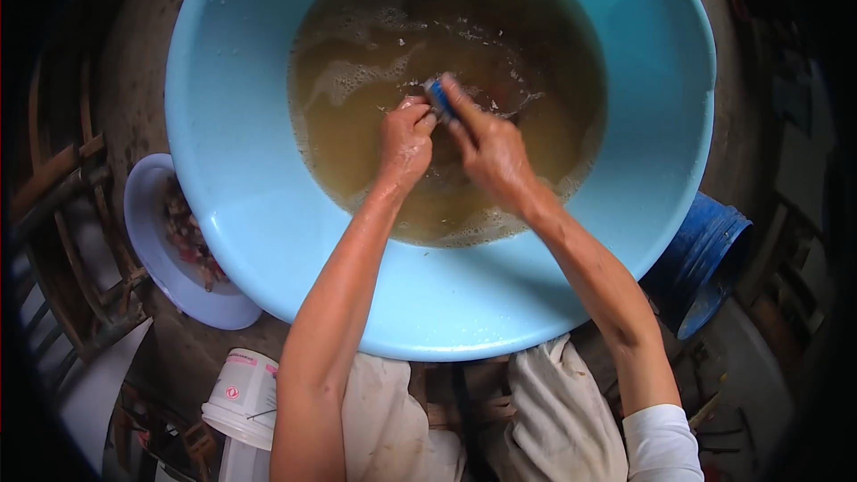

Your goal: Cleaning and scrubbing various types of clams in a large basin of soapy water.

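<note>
A large light-blue plastic basin (442,308) stands before me, partly filled with murky brown water (348,154) with foam and small pale bits on it. Over the water, near the basin's middle, my right hand (492,147) grips a small blue object (438,97), blurred, perhaps a brush or scraper. Close to its left, my left hand (407,137) is closed with its fingers curled, touching or nearly touching the blue object. Whether something small is pinched in the left fingers is hidden. Both hands look wet.
A pale lavender basin (150,241) holding small brown and reddish pieces sits at the left. At the right a blue plastic bucket (699,258) lies tilted. A white plastic bucket (244,391) stands at lower left. Wooden chair-like frames (50,177) are at the far left.
</note>
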`<state>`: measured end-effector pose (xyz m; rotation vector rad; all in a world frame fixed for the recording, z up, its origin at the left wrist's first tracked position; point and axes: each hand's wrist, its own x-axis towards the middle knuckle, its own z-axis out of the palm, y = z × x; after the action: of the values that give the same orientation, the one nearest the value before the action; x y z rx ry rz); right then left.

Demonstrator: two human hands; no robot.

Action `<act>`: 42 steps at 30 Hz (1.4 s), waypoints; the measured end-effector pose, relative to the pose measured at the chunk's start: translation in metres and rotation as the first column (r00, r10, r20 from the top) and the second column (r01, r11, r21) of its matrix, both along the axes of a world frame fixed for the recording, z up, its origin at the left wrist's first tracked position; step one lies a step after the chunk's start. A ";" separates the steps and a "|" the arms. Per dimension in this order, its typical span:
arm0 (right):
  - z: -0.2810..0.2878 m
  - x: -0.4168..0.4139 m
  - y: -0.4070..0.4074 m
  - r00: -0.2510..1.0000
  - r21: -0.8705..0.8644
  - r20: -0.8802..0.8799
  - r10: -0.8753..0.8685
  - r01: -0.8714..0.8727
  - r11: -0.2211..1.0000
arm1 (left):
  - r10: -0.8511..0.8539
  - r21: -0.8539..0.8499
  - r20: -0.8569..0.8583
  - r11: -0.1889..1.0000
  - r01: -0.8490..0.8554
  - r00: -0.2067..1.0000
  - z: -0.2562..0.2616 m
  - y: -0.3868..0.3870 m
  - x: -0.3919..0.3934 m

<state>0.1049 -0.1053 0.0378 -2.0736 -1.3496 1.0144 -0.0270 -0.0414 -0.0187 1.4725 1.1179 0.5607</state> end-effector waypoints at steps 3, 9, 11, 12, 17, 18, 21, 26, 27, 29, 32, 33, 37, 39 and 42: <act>0.012 -0.005 -0.011 0.991 -0.030 0.050 0.123 -0.122 0.992 | 0.048 -0.085 0.085 0.996 -0.041 0.995 0.005 -0.006 0.007; 0.016 -0.013 -0.018 0.992 0.031 0.050 0.119 -0.121 0.992 | -0.042 -0.084 -0.034 0.996 0.039 0.999 0.007 0.003 -0.001; 0.003 0.002 -0.014 0.994 0.054 0.069 0.089 -0.093 0.994 | -0.139 -0.035 -0.131 0.990 0.136 0.982 0.013 0.001 0.006; -0.001 0.016 -0.001 0.999 -0.026 0.048 -0.003 0.004 1.000 | -0.060 -0.044 0.038 0.997 0.061 0.998 0.012 -0.005 0.014; 0.010 -0.014 -0.020 0.991 0.011 0.045 0.123 -0.124 0.992 | -0.007 -0.274 -0.072 0.962 -0.013 0.997 0.012 0.004 0.002; -0.004 -0.001 -0.016 0.989 0.077 0.126 0.073 -0.083 0.994 | -0.044 -0.133 -0.018 0.990 0.041 0.999 0.010 0.001 0.005; 0.004 0.015 0.002 0.993 -0.108 -0.025 -0.115 0.112 0.988 | -0.125 -0.179 -0.050 0.977 0.114 0.991 0.020 -0.002 0.011; -0.001 0.014 -0.005 1.000 -0.067 0.011 0.005 -0.004 0.998 | -0.104 -0.081 0.006 0.991 0.104 0.995 0.007 -0.003 0.007; -0.004 0.020 0.003 0.994 -0.082 0.003 -0.105 0.105 0.991 | -0.108 -0.083 0.007 0.991 0.108 0.994 0.008 -0.002 0.007; 0.001 0.009 -0.008 0.995 -0.045 -0.005 -0.101 0.101 0.994 | -0.093 -0.045 -0.038 0.995 0.091 0.995 0.010 0.000 0.005; 0.000 0.003 -0.016 0.986 0.012 0.139 0.090 -0.092 0.996 | -0.061 -0.065 0.019 0.996 0.062 0.998 0.002 -0.002 0.004; -0.004 0.015 -0.002 0.997 -0.025 0.072 -0.014 0.016 1.000 | -0.108 0.018 0.038 0.994 0.107 0.993 0.004 -0.002 0.007; 0.010 -0.001 -0.011 0.996 0.033 0.061 0.067 -0.069 0.997 | -0.023 -0.070 0.012 0.997 0.023 1.000 0.012 -0.003 0.006; 0.014 0.001 -0.015 0.988 -0.071 0.053 0.146 -0.143 0.987 | -0.034 -0.214 -0.011 0.976 0.031 0.999 0.014 -0.002 0.007; 0.006 0.023 0.007 0.994 -0.168 0.019 -0.111 0.113 0.979 | -0.108 -0.099 -0.013 0.989 0.106 0.994 0.014 -0.002 0.011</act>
<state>0.1275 -0.0986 0.0435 -2.2527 -1.1721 1.1047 -0.0163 -0.0433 -0.0050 1.4451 1.0596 0.4124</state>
